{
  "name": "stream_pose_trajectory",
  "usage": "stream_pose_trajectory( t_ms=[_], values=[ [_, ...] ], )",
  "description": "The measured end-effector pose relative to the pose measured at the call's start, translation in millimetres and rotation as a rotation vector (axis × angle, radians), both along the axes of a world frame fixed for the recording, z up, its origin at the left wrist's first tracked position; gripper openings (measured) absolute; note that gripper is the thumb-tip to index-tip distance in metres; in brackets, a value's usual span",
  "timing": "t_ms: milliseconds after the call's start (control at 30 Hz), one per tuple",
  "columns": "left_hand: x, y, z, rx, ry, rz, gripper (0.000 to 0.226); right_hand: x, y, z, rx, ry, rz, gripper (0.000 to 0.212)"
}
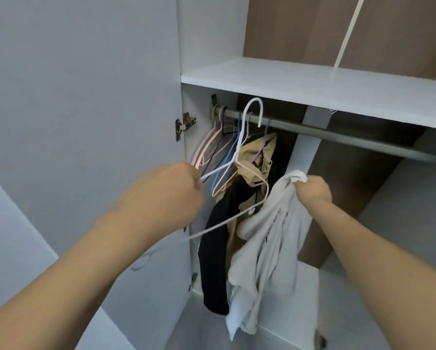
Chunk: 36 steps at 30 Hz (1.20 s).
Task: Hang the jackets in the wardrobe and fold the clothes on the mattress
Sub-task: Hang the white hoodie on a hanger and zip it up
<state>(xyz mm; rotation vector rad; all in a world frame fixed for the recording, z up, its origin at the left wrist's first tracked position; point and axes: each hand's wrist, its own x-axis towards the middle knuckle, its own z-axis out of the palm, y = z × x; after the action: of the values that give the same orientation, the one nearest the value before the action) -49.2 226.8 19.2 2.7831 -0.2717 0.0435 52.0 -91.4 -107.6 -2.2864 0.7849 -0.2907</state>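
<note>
- Inside an open wardrobe [206, 46], a metal rail [338, 132] is running beneath a white shelf [312, 84], and a person is reaching in with both arms.
- Their left hand [171, 188] is gripping one shoulder of a white hanger [239, 157], fingers curled tightly round the wire. Its hook is sitting level with the rail, and I cannot tell whether it is resting on the rail or already lifted clear.
- Their right hand [312, 185] is clutching a light grey jacket [270, 236] by a bunched top edge, with the garment dangling down in front of the wardrobe floor.
- One end of the hanger is lying just beside the jacket's upper folds, though whether it is passing inside the fabric is unclear.
- Behind them, a tan garment [259, 152] and a black garment [216, 248] are already hanging from the rail, next to several empty hangers [211, 145] in pink, blue and cream.
- Judging by this, the step in hand is fitting the grey jacket onto the hanger.
- Next, both hanger shoulders would probably need feeding into the jacket, and the hook setting on a free stretch of rail.
</note>
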Motion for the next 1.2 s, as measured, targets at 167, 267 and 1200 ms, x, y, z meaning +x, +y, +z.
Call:
stream_pose_trajectory(
  t_ms=[167, 267, 1200],
  values=[
    [-25, 35, 2, -0.164, 0.098, -0.131, 0.022, -40, 15, 26, 0.328, -0.159, -0.119, 0.024],
    [-36, 40, -1, -0.24, 0.153, -0.177, 0.025, -62, 29, 34, 0.266, -0.181, -0.02, 0.025],
    [-71, -112, -110, -0.841, 0.223, -0.11, 0.029, -151, -5, 70, -0.054, -0.317, 0.476, 0.024]
  ],
)
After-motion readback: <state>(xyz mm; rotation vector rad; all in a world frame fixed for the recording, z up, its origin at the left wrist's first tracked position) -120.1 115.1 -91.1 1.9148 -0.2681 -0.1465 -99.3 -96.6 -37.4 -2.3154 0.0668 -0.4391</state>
